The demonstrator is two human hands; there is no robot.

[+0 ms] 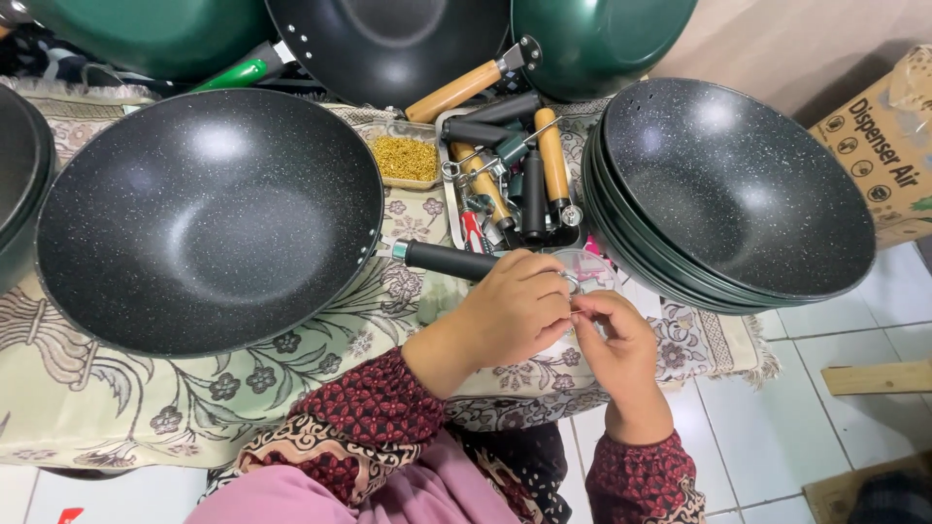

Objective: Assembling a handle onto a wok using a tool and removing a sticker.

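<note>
Head view: your left hand (513, 309) closes over the end of the black handle (449, 259) of the speckled wok (209, 218); your right hand (614, 342) pinches a small metal piece, too tiny to identify. Keep both fingertip grips snug, working just beside the tray of handles (510, 175).

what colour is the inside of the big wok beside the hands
Black with fine white speckles inside the large round wok, clearest in the head view.

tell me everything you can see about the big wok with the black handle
The wok is a wide, round, dark pan with a speckled non-stick-looking inside, empty and upright on a floral cloth. Its black handle, with a metal collar at the rim, points right. The left hand lies over the handle's end.
</note>
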